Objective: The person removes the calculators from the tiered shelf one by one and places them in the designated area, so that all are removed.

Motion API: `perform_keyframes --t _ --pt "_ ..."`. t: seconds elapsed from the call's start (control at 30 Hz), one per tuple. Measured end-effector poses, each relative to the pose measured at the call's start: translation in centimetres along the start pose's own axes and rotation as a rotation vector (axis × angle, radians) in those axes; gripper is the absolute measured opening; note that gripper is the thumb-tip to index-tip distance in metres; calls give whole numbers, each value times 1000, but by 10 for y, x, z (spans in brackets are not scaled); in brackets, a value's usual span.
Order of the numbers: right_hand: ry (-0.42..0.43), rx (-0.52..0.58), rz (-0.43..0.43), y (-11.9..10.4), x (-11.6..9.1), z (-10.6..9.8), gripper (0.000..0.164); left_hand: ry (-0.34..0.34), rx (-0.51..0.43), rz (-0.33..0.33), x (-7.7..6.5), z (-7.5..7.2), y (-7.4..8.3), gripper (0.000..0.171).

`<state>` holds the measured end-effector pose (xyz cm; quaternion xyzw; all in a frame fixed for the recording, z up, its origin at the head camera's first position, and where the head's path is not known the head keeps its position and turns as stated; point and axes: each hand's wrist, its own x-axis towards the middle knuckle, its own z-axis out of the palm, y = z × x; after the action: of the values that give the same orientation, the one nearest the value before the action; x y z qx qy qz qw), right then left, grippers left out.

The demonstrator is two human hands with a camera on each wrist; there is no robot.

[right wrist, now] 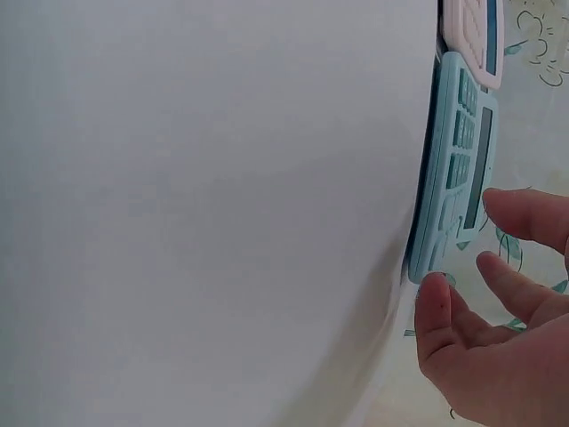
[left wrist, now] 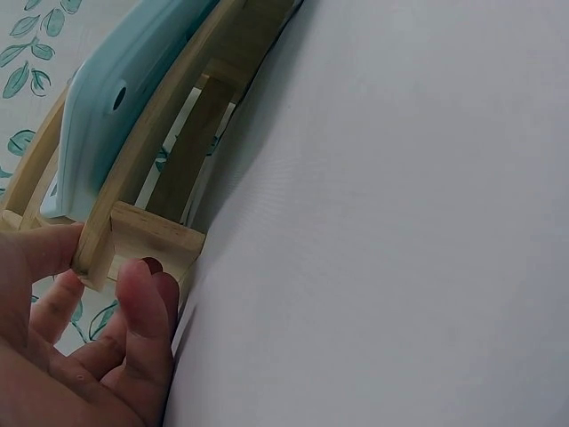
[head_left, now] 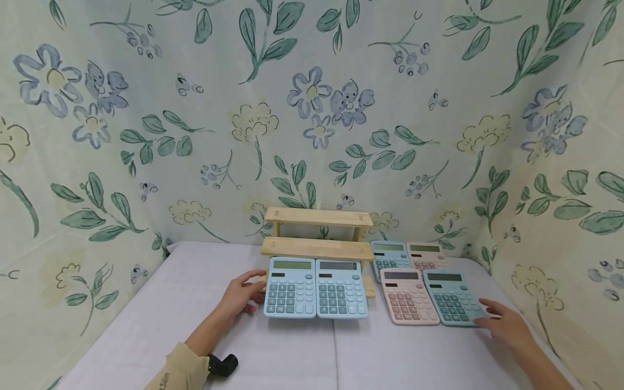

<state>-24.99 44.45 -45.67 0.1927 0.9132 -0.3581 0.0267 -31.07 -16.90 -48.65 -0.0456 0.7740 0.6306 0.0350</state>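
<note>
Two light blue calculators, a left one and a right one, stand side by side, leaning on the wooden tiered rack. At the rack's left end, my left hand pinches the end of a wooden slat between thumb and fingers. Over on the right, a blue calculator lies on the table, and my right hand is at its right edge. In the right wrist view the fingers of that hand are spread and loosely bent, with one fingertip right by the calculator's corner.
A pink calculator lies left of the blue one. Behind them are another blue calculator and a pink one. White cloth covers the table, and a floral curtain closes off the back and sides.
</note>
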Motion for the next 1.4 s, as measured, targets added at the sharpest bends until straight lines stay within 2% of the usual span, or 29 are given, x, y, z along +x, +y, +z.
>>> perform_keyframes --t 0.27,0.53,1.07,1.23,1.4 --pt "-129 139 23 10 12 -6 89 0 -1 -3 1 0 -1 41" --pt "-184 218 24 5 3 -9 89 8 6 -6 2 1 0 41" --pt "-200 267 28 7 4 -7 91 -1 11 -2 2 0 -2 41" --pt "-171 265 37 8 6 -6 89 -3 9 4 2 0 -2 41" --pt "-106 238 55 6 5 -8 85 -7 8 6 3 -1 -3 41"
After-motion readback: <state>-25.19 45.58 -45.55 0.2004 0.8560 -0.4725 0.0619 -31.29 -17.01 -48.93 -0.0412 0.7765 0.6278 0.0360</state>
